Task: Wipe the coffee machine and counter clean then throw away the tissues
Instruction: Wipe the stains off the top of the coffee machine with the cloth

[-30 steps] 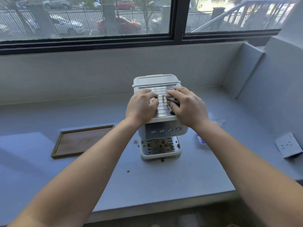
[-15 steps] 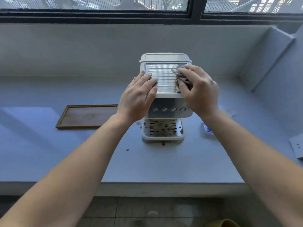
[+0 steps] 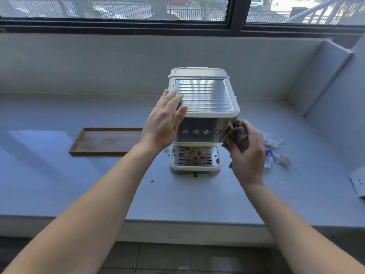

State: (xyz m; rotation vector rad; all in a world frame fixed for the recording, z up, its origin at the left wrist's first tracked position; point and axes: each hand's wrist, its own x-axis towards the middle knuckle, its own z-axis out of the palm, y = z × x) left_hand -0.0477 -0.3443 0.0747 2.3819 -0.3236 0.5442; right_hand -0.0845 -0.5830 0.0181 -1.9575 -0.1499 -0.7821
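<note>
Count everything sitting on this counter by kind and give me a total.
Coffee machine: 1
Wooden tray: 1
Crumpled tissue pile: 1
White socket plate at the right edge: 1
Total: 4, besides the stained tissue in the right hand.

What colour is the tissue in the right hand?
Mostly dark brown, stained. The tissue, bunched in the right hand, shows best in the head view.

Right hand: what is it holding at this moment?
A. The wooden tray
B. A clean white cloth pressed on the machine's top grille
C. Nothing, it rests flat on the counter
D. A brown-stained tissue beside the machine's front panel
D. The right hand grips a crumpled, brown-stained tissue at the right edge of the coffee machine front panel, off the top grille.
</note>
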